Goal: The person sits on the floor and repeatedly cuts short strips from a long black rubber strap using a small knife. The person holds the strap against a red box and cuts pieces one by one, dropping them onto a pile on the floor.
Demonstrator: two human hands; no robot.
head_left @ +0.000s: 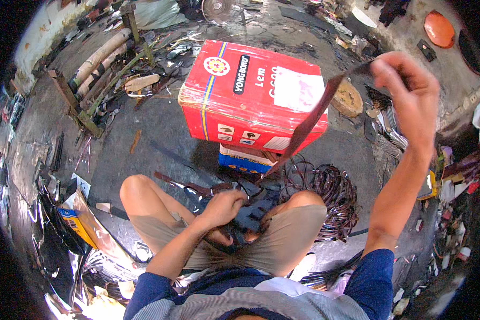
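Note:
My right hand (408,98) is raised at the right, its thumb and fingers pinching one end of a dark brown flat strip (317,109). The strip slants down to the left, in front of a red cardboard box (232,101), toward my lap. Low between my bent knees is my left hand (224,206), fingers curled closed beside several short dark strips (197,188); what its fingers hold is hidden. Dark shiny sheet material (256,205) lies in my lap. A coiled heap of thin dark brown strips (330,200) rests by my right knee.
The red box stands on a smaller blue box (245,160) in front of me. Rolls (98,61) and a wooden frame (72,101) lie at the far left. A round wooden block (348,98) sits behind the strip. Scraps litter both sides; an orange round object (439,29) is far right.

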